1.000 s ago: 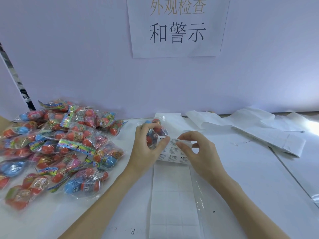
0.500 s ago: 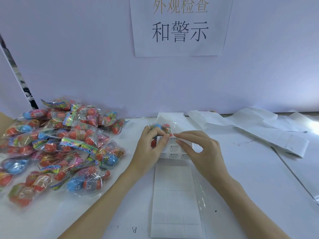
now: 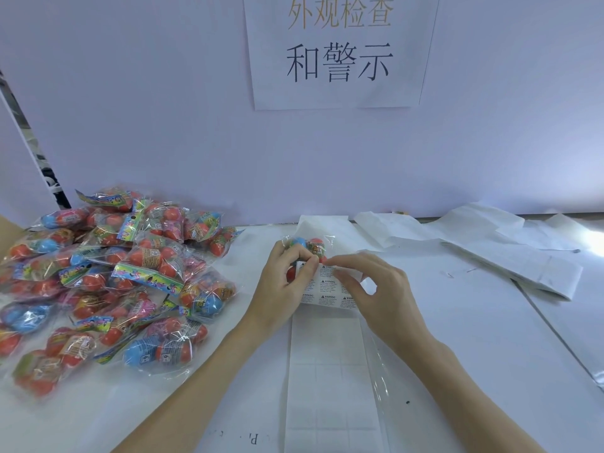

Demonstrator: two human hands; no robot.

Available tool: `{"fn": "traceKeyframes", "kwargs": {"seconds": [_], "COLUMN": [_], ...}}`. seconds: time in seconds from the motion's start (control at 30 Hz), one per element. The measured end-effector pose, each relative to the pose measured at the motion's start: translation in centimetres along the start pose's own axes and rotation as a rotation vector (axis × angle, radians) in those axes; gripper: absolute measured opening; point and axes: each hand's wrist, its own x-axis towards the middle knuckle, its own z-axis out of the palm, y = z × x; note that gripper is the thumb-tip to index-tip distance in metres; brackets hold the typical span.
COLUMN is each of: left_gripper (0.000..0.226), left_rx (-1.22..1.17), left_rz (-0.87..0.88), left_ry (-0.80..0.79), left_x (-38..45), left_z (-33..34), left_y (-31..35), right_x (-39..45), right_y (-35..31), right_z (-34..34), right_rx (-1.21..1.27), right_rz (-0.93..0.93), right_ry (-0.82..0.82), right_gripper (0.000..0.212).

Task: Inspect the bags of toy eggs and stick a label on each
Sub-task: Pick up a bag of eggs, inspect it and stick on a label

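Observation:
My left hand (image 3: 284,282) grips a clear bag of toy eggs (image 3: 309,245), blue and red, just above the table's middle. Under both hands lies a white label sheet (image 3: 327,289) printed with small warning labels; its lower part (image 3: 330,371) is bare backing with empty squares. My right hand (image 3: 369,289) pinches a label at the top of the printed rows, right beside the bag. Whether the label is free of the sheet I cannot tell. A large pile of bagged toy eggs (image 3: 108,282) lies at the left.
Used white backing strips (image 3: 490,250) are heaped at the back right. A printed paper sign (image 3: 340,50) hangs on the pale wall behind. A strip of clear film (image 3: 380,384) lies along the sheet's right side. The table (image 3: 474,354) is white.
The left hand has lifted the bag slightly and turned it. The right hand's fingertips have moved up and left to the top of the printed labels, next to the bag.

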Motion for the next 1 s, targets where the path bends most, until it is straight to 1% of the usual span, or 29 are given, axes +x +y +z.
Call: {"fn": "traceKeyframes", "kwargs": {"seconds": [0.1, 0.17, 0.27, 0.33, 0.47, 0.57, 0.73, 0.93, 1.0], "left_gripper": [0.025, 0.027, 0.024, 0.024, 0.025, 0.023, 0.021, 0.021, 0.022], "left_rx": [-0.017, -0.026, -0.023, -0.034, -0.039, -0.045, -0.018, -0.013, -0.012], "left_rz": [-0.003, -0.002, -0.006, -0.017, -0.031, -0.028, -0.015, -0.016, -0.022], "left_ry": [0.000, 0.004, -0.004, -0.002, 0.000, -0.014, -0.012, -0.006, -0.001], "left_x": [-0.10, -0.15, -0.09, -0.08, -0.06, -0.07, -0.01, 0.14, 0.14], "left_z": [0.04, 0.01, 0.02, 0.06, 0.08, 0.07, 0.01, 0.06, 0.10], "left_y": [0.21, 0.25, 0.10, -0.01, -0.11, -0.15, -0.28, -0.53, -0.57], "right_x": [-0.04, -0.09, -0.09, -0.11, -0.09, -0.09, -0.02, -0.20, -0.24], "right_y": [0.20, 0.24, 0.03, 0.14, 0.27, 0.08, -0.09, -0.31, -0.31], "right_z": [0.02, 0.04, 0.08, 0.21, 0.16, 0.21, 0.07, -0.26, -0.25], "right_rx": [0.007, 0.013, 0.010, -0.009, -0.010, -0.018, -0.032, -0.128, -0.139], "right_rz": [0.016, 0.007, -0.029, -0.042, -0.038, -0.079, -0.103, -0.167, -0.179], "right_ry": [-0.016, -0.027, -0.022, -0.008, -0.007, -0.001, 0.019, 0.004, 0.004], "right_gripper": [0.021, 0.022, 0.029, 0.026, 0.028, 0.037, 0.033, 0.040, 0.037]}}
